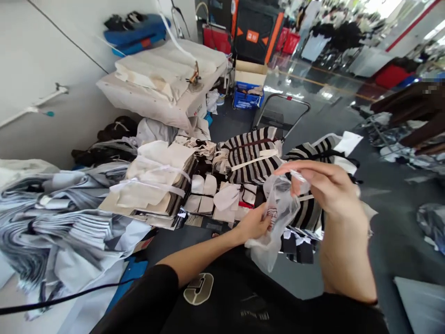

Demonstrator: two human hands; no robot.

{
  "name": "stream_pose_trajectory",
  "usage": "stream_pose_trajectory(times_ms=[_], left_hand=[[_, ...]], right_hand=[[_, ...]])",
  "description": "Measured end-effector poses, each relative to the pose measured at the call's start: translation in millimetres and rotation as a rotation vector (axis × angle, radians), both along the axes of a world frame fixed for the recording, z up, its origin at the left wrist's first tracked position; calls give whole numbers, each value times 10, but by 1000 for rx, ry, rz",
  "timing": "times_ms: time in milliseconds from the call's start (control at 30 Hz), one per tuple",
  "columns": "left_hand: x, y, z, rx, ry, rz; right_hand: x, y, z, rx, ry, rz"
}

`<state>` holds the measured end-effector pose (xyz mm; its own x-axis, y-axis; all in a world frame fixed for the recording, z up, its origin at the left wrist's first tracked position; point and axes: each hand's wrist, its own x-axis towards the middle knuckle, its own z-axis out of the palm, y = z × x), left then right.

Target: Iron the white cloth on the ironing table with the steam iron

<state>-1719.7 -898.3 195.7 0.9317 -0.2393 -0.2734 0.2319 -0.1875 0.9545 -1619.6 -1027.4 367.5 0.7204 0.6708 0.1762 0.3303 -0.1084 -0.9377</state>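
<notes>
Both of my hands hold a thin clear plastic bag (276, 218) with a small dark print on it. My left hand (255, 223) pinches the bag's lower left side. My right hand (325, 185) is raised above it, fingers closed on the bag's upper edge. Behind the bag lie black-and-white striped garments (250, 157) tied with a pale band. Left of them sits a tied stack of cream fabric pieces (156, 183). Small folded white and black pieces (208, 195) lie between.
Grey and white folded cloth (62, 222) piles up at the left. A padded ironing table (163, 79) stands behind, with an iron (194, 79) on it. A metal trolley frame (281, 111), a cardboard box (250, 74) and clothes racks (410, 116) stand farther back.
</notes>
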Motion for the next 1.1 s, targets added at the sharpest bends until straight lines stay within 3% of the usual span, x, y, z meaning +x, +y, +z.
stream_pose_trajectory(times_ms=[100, 233, 467, 567, 633, 700, 800, 867, 933, 1033, 1100], left_hand=[[287, -337, -226, 230, -16, 87], [471, -525, -603, 387, 40, 131], [471, -610, -1153, 559, 208, 91], [445, -546, -1240, 588, 227, 75], [412, -458, -1239, 605, 228, 60], [369, -359, -1203, 613, 224, 47], [296, -250, -1134, 612, 217, 32], [251, -224, -1109, 613, 202, 19], [210, -224, -1106, 611, 173, 3], [142, -223, -1106, 598, 133, -32], [89, -209, -1072, 618, 82, -33]], right_hand=[[451, -221, -323, 0, 108, -71], [835, -409, -779, -103, 184, -101], [930, -444, -1556, -451, 199, -95], [973, -437, -1810, -448, 187, -135], [961, -463, -1855, -476, 126, -205], [840, -512, -1822, -535, -43, -363], [396, -586, -1785, -576, -302, -717], [-6, -601, -1857, -625, -278, -883], [-379, -584, -2017, -813, -109, -881], [-736, -553, -2333, -1138, 260, -676], [-849, -580, -2523, -1239, 409, -572]])
